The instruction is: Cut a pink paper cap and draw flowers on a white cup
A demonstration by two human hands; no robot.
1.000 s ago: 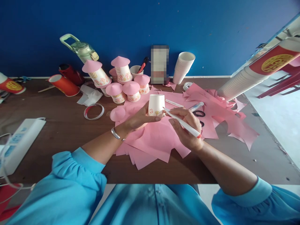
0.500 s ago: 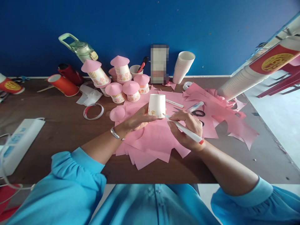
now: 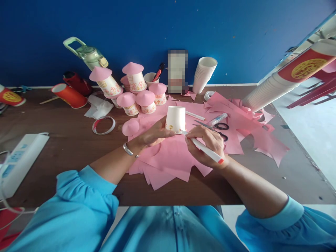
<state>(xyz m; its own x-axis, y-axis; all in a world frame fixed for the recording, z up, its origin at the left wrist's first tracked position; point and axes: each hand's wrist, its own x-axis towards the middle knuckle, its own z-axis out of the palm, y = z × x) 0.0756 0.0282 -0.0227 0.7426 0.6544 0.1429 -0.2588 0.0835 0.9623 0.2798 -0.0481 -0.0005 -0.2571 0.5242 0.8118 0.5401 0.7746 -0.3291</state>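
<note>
My left hand (image 3: 156, 133) is closed around a white paper cup (image 3: 175, 117), which is upside down with drawn flowers near its rim. In my right hand (image 3: 206, 145) is a white marker (image 3: 207, 150) with a red end, its tip at the cup's lower edge. Pink paper sheets (image 3: 168, 161) lie under both hands. Scissors (image 3: 220, 131) with black handles rest just beyond my right hand, beside a clear-barrelled pen (image 3: 218, 119). A small pink paper cone (image 3: 130, 127) lies left of the cup.
Several decorated cups with pink cone roofs (image 3: 146, 101) stand at the back left. Behind are a stack of white cups (image 3: 204, 75) and a green bottle (image 3: 90, 57). Tape (image 3: 103, 125) and a power strip (image 3: 23, 164) lie left; pink scraps (image 3: 270, 140) and a long cup stack (image 3: 273, 91) are right.
The marker's tip has shifted slightly left along the cup's edge, and my right hand has moved a little left with it. More of the scissors shows. My left hand still holds the cup.
</note>
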